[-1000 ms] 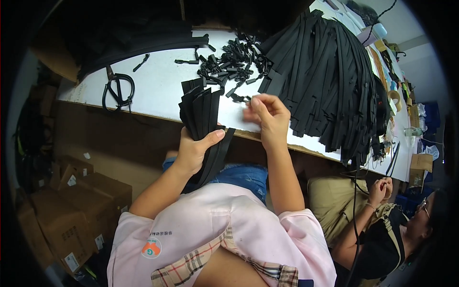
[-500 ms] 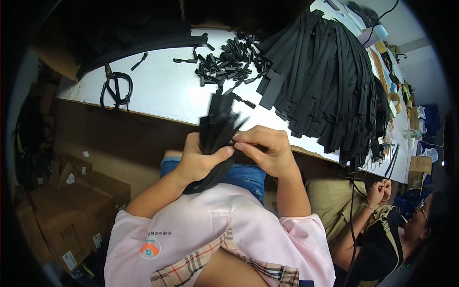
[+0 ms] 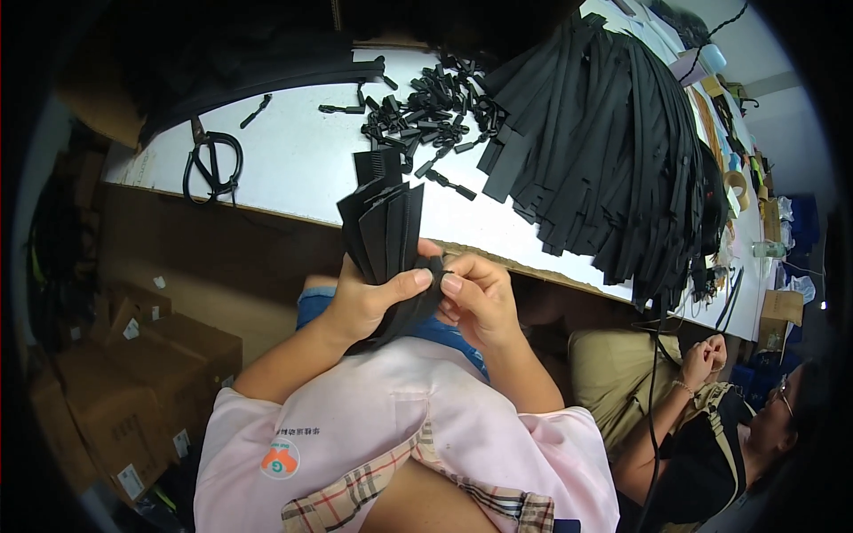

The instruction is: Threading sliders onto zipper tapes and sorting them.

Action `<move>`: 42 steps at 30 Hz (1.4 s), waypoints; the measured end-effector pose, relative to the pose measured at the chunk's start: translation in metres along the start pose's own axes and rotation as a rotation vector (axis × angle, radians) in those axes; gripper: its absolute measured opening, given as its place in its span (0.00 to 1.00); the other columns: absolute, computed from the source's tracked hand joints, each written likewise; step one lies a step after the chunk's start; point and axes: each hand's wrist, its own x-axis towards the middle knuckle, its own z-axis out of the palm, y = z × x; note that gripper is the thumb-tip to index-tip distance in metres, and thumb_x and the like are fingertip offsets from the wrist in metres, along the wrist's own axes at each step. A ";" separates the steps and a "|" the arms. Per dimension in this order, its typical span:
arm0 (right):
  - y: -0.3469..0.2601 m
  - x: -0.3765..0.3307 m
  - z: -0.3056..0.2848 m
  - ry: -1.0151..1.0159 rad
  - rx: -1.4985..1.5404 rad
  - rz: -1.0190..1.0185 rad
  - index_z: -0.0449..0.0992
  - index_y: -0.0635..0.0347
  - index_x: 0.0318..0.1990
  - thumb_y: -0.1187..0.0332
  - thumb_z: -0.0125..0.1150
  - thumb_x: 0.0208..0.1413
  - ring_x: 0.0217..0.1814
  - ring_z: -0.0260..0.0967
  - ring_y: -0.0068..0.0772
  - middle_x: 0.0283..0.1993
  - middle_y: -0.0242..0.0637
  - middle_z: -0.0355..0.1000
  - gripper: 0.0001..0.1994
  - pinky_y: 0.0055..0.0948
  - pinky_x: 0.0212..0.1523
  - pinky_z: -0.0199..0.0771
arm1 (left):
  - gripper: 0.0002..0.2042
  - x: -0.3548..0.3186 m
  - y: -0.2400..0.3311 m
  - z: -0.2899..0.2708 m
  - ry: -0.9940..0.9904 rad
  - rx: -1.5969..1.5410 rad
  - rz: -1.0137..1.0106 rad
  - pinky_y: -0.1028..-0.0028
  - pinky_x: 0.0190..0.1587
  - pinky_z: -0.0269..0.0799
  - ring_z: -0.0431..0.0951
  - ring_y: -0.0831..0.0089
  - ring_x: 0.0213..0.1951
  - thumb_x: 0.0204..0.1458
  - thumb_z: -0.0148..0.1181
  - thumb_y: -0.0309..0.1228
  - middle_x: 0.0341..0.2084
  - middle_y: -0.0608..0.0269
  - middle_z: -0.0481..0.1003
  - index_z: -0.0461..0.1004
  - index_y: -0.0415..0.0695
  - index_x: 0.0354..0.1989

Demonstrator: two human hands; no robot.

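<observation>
My left hand is closed round a bundle of flat black zipper tapes, their cut ends fanning upward in front of the table edge. Against the bundle's right side, my right hand pinches a bent zipper tape between thumb and fingers, close to my left thumb. Whether a small slider is in that pinch, I cannot tell. On the white table beyond lies a loose heap of small black zipper sliders with pulls.
Black-handled scissors lie at the table's left. A thick pile of black zipper tapes hangs over its right edge. Cardboard boxes stand on the floor at left. A co-worker sits at lower right, hands together.
The bundle's top has swung left and its ends have spread. My right hand has lowered slightly and turned, and a tape now bends over at its fingertips.
</observation>
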 end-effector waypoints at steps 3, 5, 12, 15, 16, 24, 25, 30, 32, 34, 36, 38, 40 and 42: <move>-0.002 0.000 -0.001 -0.027 0.219 0.164 0.68 0.61 0.23 0.75 0.54 0.46 0.15 0.52 0.13 0.18 0.27 0.61 0.04 0.14 0.14 0.50 | 0.12 0.002 0.003 -0.009 -0.051 -0.008 -0.149 0.81 0.35 0.66 0.71 0.78 0.30 0.37 0.58 0.24 0.29 0.62 0.71 0.70 0.36 0.33; -0.003 0.000 -0.002 -0.026 0.272 0.236 0.67 0.60 0.21 0.78 0.51 0.44 0.14 0.49 0.12 0.17 0.26 0.60 0.04 0.13 0.14 0.47 | 0.13 0.003 0.002 -0.009 -0.063 -0.028 -0.265 0.80 0.37 0.65 0.70 0.77 0.32 0.34 0.58 0.24 0.30 0.62 0.71 0.70 0.37 0.32; -0.001 0.000 -0.003 0.008 0.196 0.252 0.66 0.60 0.20 0.78 0.49 0.43 0.13 0.47 0.10 0.16 0.25 0.59 0.04 0.14 0.13 0.46 | 0.08 0.002 -0.001 -0.010 -0.142 0.326 0.042 0.81 0.33 0.66 0.70 0.80 0.28 0.39 0.56 0.22 0.25 0.64 0.72 0.72 0.36 0.30; 0.004 0.001 -0.003 0.045 0.240 0.152 0.66 0.60 0.20 0.78 0.49 0.43 0.13 0.47 0.10 0.16 0.25 0.59 0.05 0.14 0.13 0.46 | 0.09 0.001 -0.006 -0.012 -0.174 0.407 0.051 0.80 0.36 0.66 0.70 0.78 0.31 0.40 0.56 0.22 0.28 0.63 0.72 0.72 0.36 0.32; 0.003 0.002 -0.005 0.010 0.273 0.194 0.66 0.60 0.20 0.78 0.49 0.43 0.13 0.47 0.10 0.16 0.25 0.59 0.04 0.13 0.13 0.46 | 0.09 0.001 -0.006 -0.013 -0.188 0.415 0.059 0.80 0.36 0.66 0.70 0.79 0.31 0.41 0.56 0.22 0.28 0.63 0.72 0.72 0.36 0.33; 0.020 0.002 -0.001 0.171 -0.342 -0.448 0.65 0.62 0.20 0.77 0.53 0.44 0.14 0.47 0.11 0.16 0.25 0.58 0.05 0.13 0.15 0.46 | 0.08 0.004 -0.005 0.006 -0.040 0.280 0.091 0.83 0.29 0.65 0.68 0.84 0.25 0.38 0.54 0.20 0.22 0.66 0.72 0.72 0.35 0.30; 0.017 0.001 0.000 0.177 -0.509 -0.513 0.65 0.63 0.20 0.77 0.53 0.45 0.15 0.47 0.11 0.16 0.25 0.58 0.05 0.13 0.15 0.45 | 0.09 0.003 -0.006 0.006 -0.023 0.299 0.117 0.83 0.30 0.66 0.69 0.84 0.26 0.38 0.54 0.20 0.23 0.65 0.73 0.72 0.35 0.32; 0.012 -0.001 -0.001 0.096 -0.620 -0.446 0.65 0.64 0.20 0.74 0.53 0.47 0.15 0.47 0.11 0.15 0.25 0.56 0.07 0.14 0.15 0.46 | 0.11 0.003 -0.008 0.002 -0.073 0.358 0.140 0.81 0.33 0.67 0.70 0.82 0.28 0.39 0.54 0.21 0.26 0.62 0.73 0.72 0.35 0.34; 0.011 -0.004 -0.003 0.068 -0.532 -0.345 0.64 0.63 0.20 0.73 0.52 0.48 0.15 0.47 0.11 0.16 0.25 0.56 0.08 0.14 0.15 0.46 | 0.11 0.001 -0.007 0.003 -0.069 0.318 0.149 0.81 0.34 0.67 0.70 0.82 0.29 0.40 0.54 0.21 0.27 0.62 0.73 0.71 0.35 0.35; 0.009 -0.007 -0.004 0.042 -0.444 -0.250 0.64 0.62 0.20 0.72 0.51 0.50 0.15 0.47 0.12 0.16 0.24 0.55 0.09 0.14 0.15 0.46 | 0.12 0.002 -0.004 0.003 -0.117 0.332 0.143 0.80 0.36 0.67 0.71 0.81 0.32 0.41 0.57 0.23 0.29 0.61 0.73 0.71 0.35 0.37; 0.007 -0.009 -0.001 -0.006 -0.251 -0.113 0.63 0.61 0.21 0.68 0.49 0.53 0.16 0.47 0.11 0.17 0.23 0.54 0.11 0.14 0.16 0.48 | 0.13 0.004 0.000 -0.005 -0.184 0.334 0.114 0.80 0.37 0.67 0.71 0.81 0.33 0.41 0.58 0.24 0.30 0.61 0.73 0.70 0.35 0.37; 0.003 -0.009 -0.005 -0.028 -0.183 -0.051 0.63 0.61 0.22 0.67 0.49 0.53 0.17 0.48 0.12 0.17 0.23 0.54 0.11 0.14 0.16 0.48 | 0.13 0.006 0.003 -0.006 -0.251 0.335 0.085 0.80 0.38 0.67 0.71 0.80 0.33 0.42 0.59 0.25 0.32 0.61 0.73 0.70 0.35 0.38; 0.003 -0.011 -0.006 -0.054 -0.113 0.016 0.63 0.60 0.23 0.66 0.49 0.54 0.18 0.48 0.12 0.17 0.23 0.54 0.11 0.14 0.17 0.49 | 0.14 0.002 0.010 -0.002 -0.221 0.479 0.039 0.80 0.37 0.67 0.71 0.79 0.33 0.41 0.60 0.26 0.32 0.60 0.73 0.70 0.36 0.38; 0.006 -0.011 -0.006 -0.031 -0.040 0.037 0.64 0.61 0.24 0.65 0.49 0.54 0.19 0.49 0.11 0.18 0.22 0.55 0.11 0.14 0.18 0.50 | 0.13 -0.003 0.006 0.001 -0.204 0.458 0.024 0.79 0.38 0.65 0.70 0.78 0.34 0.43 0.58 0.28 0.31 0.61 0.71 0.70 0.36 0.38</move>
